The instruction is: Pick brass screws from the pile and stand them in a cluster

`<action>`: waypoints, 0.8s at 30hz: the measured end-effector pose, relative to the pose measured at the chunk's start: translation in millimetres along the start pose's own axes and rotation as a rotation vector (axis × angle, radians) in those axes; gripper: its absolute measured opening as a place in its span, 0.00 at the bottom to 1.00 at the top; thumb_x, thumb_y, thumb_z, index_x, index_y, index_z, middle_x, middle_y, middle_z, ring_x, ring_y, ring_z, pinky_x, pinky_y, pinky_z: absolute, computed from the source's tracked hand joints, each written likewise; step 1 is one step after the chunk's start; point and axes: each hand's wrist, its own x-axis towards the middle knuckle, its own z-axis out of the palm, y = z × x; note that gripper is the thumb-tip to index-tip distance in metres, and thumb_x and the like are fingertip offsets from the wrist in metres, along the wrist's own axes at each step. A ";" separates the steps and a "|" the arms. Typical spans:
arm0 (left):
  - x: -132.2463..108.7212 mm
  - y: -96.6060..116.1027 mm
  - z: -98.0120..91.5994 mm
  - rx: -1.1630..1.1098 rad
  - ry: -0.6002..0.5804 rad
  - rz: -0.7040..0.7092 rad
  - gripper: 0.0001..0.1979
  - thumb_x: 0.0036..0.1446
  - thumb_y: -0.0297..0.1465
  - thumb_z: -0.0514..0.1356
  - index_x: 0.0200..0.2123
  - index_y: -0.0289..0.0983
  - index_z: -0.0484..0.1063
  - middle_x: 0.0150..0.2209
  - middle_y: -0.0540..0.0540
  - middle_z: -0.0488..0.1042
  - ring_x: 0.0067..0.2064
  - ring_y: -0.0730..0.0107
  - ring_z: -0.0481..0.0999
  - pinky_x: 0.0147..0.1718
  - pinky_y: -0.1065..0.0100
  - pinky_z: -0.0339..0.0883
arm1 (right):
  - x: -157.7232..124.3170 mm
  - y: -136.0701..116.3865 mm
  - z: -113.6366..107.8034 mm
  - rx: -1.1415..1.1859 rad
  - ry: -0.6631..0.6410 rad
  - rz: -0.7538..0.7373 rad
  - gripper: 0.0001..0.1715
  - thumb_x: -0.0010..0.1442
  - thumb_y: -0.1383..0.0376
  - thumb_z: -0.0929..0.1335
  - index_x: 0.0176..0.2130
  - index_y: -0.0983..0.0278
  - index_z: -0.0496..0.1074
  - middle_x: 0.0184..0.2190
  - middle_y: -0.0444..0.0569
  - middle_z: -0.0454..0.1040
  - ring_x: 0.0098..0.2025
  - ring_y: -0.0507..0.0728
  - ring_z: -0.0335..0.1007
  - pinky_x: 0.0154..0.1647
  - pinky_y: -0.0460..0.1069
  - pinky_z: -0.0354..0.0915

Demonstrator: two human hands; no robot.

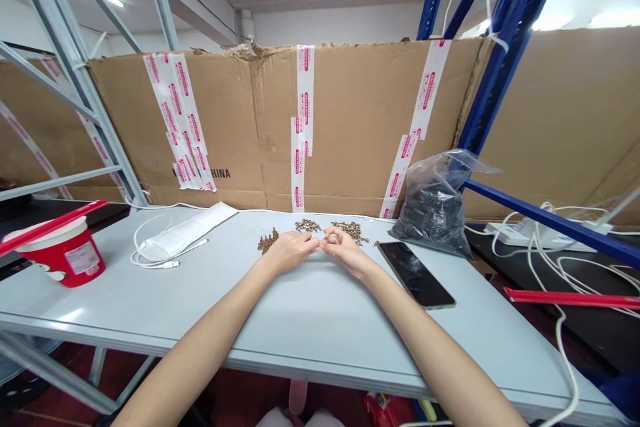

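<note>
My left hand (293, 250) and my right hand (344, 248) meet over the middle of the grey table, fingertips pinched together. Whatever lies between the fingertips is too small to make out. Just left of my left hand stands a cluster of small brass-coloured pieces (268, 240), upright and close together. Behind my hands lies a small heap of similar brass pieces (307, 225). Beyond my right hand, a larger loose pile of brass pieces (351, 232) spreads to the right, with a few strays near the phone.
A black phone (416, 275) lies right of my right forearm. Behind it sits a clear bag of dark items (435, 207). To the left are a white packet (187, 230) with a cable and a red paper cup (75, 257). A cardboard wall (230, 127) closes the back.
</note>
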 end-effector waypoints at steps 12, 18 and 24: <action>-0.3 0.1 -2.0 -0.057 -0.097 -0.070 0.15 0.64 0.33 0.41 0.34 0.36 0.64 0.28 0.48 0.68 0.27 0.74 0.69 0.25 0.73 0.57 | 9.6 13.5 -9.3 -0.011 0.042 -0.012 0.20 0.41 0.63 0.72 0.30 0.61 0.58 0.21 0.37 0.65 0.26 0.49 0.62 0.30 0.45 0.53; 0.7 0.6 -2.6 -0.108 -0.076 -0.098 0.16 0.63 0.35 0.41 0.32 0.36 0.64 0.28 0.48 0.68 0.27 0.74 0.68 0.25 0.73 0.57 | 10.2 15.1 -5.9 -0.047 0.057 -0.025 0.20 0.41 0.63 0.72 0.30 0.61 0.57 0.24 0.40 0.70 0.29 0.51 0.67 0.33 0.47 0.57; 0.6 -1.5 -1.9 -0.189 -0.062 -0.187 0.18 0.64 0.35 0.41 0.31 0.35 0.65 0.27 0.48 0.69 0.29 0.74 0.70 0.26 0.74 0.58 | 12.3 16.1 -6.6 -0.050 0.105 -0.040 0.23 0.39 0.60 0.73 0.28 0.61 0.56 0.24 0.41 0.70 0.32 0.54 0.70 0.34 0.48 0.59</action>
